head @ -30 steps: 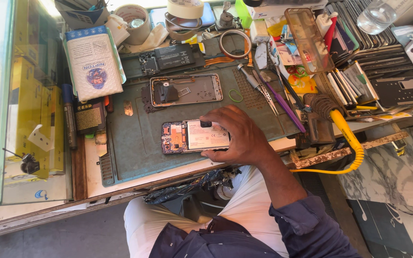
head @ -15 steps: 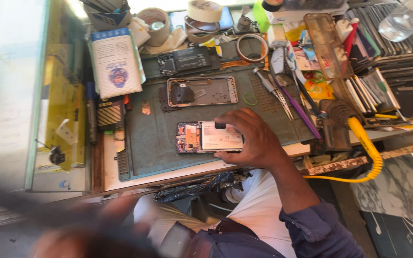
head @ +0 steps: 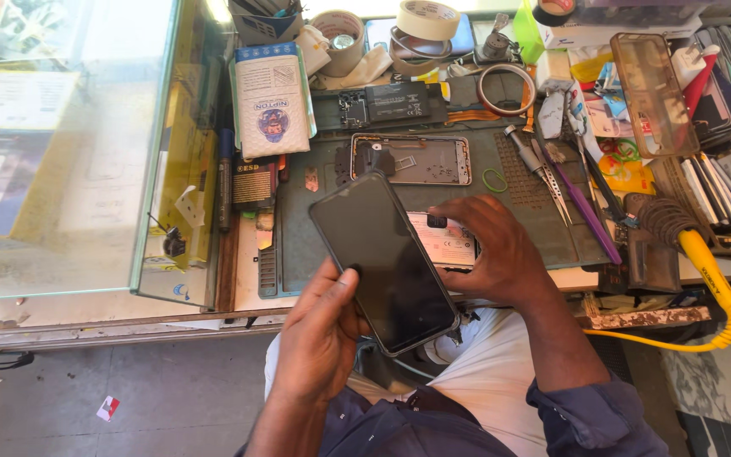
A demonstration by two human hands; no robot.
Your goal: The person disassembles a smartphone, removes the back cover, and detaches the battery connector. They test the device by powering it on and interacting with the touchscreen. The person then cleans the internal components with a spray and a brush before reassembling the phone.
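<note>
While the left hand [head: 323, 326] grips the dark, glossy rectangular phone screen panel [head: 385, 262] by its lower left edge, thumb laid on the glass, the panel hangs tilted above the grey-green repair mat [head: 298, 245], its near end out over the lap. The right hand [head: 492, 250] lies curled on the opened phone body with the pale battery [head: 446, 241], fingertips pinning it flat to the mat.

Doing it well, as I judge: keep the panel held by its edges only, bring it level before lowering, and line up corners with the body underneath. The right hand would need to steady the body without covering the seat.

A second stripped silver phone frame [head: 412, 159] sits further back on the mat, apart from both hands.

Hard to read: most of the opened body is hidden under panel and right hand, so connector and flex positions cannot be told. Panel underside unseen. The cluttered surface [head: 247, 292] runs out of view on the right.
</note>
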